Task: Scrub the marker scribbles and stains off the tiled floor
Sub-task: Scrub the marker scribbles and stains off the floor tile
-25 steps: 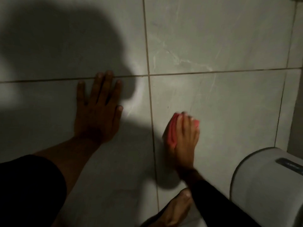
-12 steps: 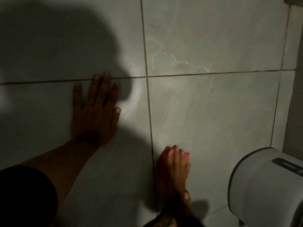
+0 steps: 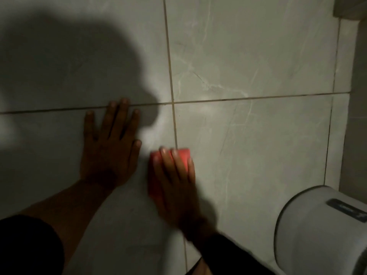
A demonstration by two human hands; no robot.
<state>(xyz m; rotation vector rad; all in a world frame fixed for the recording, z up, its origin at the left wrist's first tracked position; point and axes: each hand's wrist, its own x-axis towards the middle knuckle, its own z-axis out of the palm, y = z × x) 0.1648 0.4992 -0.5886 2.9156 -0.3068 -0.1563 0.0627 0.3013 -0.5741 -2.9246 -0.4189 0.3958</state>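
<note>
Sponge: your right hand [image 3: 174, 181] presses a red sponge [image 3: 168, 165] flat on the tiled floor [image 3: 258, 145]. The sponge sits under your fingers [image 3: 179, 165], its far edge showing just past the fingertips and its left edge showing beside your index finger.
Long axis: as far as the blur lets you judge, the sponge's long side runs away from you, in line with your fingers, pointing up the frame and tilted slightly left.
Position: the sponge straddles the upright grout line [image 3: 174, 126], below the crossing where the four tiles meet.
Right hand grip: your fingers lie together, laid over the top of the sponge and holding it down; the thumb is hidden, so you cannot tell how it wraps.
Left hand: your left hand [image 3: 108, 147] is spread flat on the floor with the fingers splayed, holding nothing. Its middle fingertips touch the crosswise grout line [image 3: 258, 98], and its thumb lies just beside the sponge's left edge, not touching.
Sleeves: both forearms end in dark sleeves [image 3: 25, 245] at the bottom of the view.
Nearby: a rounded white appliance [image 3: 321, 231] sits right of your right wrist, well apart from the sponge.
Light: a large shadow [image 3: 69, 66] covers the tiles beyond your left fingers.
</note>
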